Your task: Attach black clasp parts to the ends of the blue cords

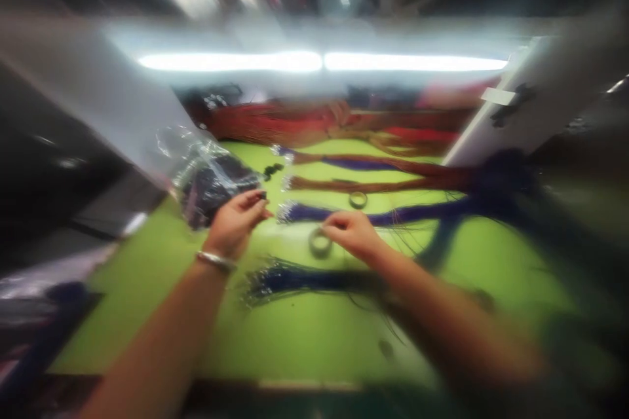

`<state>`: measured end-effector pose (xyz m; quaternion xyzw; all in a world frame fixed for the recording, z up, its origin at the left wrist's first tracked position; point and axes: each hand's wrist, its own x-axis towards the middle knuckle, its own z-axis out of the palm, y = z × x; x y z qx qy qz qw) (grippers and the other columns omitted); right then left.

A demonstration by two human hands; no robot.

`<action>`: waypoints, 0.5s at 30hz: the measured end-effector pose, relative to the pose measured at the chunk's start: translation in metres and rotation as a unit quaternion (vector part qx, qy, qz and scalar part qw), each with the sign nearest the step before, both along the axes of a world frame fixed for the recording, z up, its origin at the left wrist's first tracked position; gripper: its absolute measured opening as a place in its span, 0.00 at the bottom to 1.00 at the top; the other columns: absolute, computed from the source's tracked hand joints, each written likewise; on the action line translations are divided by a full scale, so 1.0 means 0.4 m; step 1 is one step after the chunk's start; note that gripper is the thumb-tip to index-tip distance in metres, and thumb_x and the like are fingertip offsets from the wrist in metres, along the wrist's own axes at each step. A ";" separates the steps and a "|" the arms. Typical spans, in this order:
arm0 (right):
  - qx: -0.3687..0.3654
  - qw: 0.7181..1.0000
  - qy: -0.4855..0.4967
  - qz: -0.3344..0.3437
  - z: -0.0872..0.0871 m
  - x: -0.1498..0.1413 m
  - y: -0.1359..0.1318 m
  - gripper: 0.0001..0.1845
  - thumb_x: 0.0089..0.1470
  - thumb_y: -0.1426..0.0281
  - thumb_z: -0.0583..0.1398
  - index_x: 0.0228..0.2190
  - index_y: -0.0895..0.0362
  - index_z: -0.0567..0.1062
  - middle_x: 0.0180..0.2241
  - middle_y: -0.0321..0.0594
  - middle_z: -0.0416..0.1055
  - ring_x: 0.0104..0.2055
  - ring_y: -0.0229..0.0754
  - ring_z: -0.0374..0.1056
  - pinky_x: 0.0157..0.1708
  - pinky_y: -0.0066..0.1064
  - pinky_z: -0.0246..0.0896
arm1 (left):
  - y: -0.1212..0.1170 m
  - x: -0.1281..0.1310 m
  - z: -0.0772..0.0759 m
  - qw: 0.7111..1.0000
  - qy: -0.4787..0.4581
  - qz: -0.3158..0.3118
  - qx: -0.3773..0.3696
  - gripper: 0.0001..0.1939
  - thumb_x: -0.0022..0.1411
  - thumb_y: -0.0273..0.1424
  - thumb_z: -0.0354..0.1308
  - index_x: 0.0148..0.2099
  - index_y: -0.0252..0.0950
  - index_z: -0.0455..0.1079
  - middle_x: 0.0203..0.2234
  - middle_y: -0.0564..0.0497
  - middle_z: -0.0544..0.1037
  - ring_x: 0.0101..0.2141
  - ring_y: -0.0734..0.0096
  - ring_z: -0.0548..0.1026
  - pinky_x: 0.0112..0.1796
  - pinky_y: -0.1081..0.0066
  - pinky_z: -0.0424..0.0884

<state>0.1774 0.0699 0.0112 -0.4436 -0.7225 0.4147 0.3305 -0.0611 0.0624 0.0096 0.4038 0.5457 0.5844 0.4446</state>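
My left hand (234,219), with a bracelet (216,260) at its wrist, pinches a small black piece (263,195) between thumb and fingertips. Just behind that hand is a clear plastic bag (216,173) of dark parts. A few loose black pieces (272,171) lie past its fingertips. My right hand (352,234) is closed in a pinch over a bundle of blue wires (304,212) with pale shiny ends; whatever it grips is too blurred to name. A tape roll (320,243) sits right below its fingertips, and a second roll (358,200) lies beyond the bundle.
Two brown-and-blue wire bundles (363,184) lie farther back on the green tabletop (314,347). Nearer me is a dark blue bundle (304,279). Red wires (295,123) run along the back, where another person's hand (339,111) shows faintly. White side panels (98,91) flank the bench under a lamp (230,62).
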 end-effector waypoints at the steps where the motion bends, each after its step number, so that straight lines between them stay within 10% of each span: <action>1: 0.001 1.000 0.006 0.001 -0.002 -0.002 -0.003 0.08 0.44 0.73 0.58 0.22 0.60 0.78 0.23 0.37 0.74 0.26 0.35 0.65 0.28 0.25 0.58 | -0.024 0.026 0.002 0.997 -0.069 -0.030 -0.015 0.18 0.48 0.33 0.65 0.42 0.32 0.71 0.33 0.48 0.75 0.26 0.77 0.72 0.33 0.74 0.70; 7: 0.052 0.998 -0.021 0.007 -0.014 -0.008 -0.018 0.08 0.45 0.73 0.57 0.22 0.59 0.77 0.23 0.36 0.73 0.25 0.34 0.63 0.27 0.25 0.56 | -0.097 0.153 -0.043 0.974 -0.205 -0.053 -0.081 0.12 0.44 0.26 0.68 0.34 0.30 0.74 0.29 0.50 0.76 0.28 0.80 0.71 0.32 0.79 0.67; 15: 0.147 0.982 -0.116 0.001 -0.036 -0.006 -0.019 0.06 0.45 0.73 0.58 0.20 0.58 0.74 0.21 0.34 0.69 0.24 0.33 0.59 0.25 0.24 0.50 | -0.113 0.169 -0.056 0.965 -0.226 -0.113 -0.073 0.19 0.42 0.22 0.68 0.40 0.34 0.71 0.33 0.50 0.78 0.34 0.74 0.74 0.39 0.73 0.66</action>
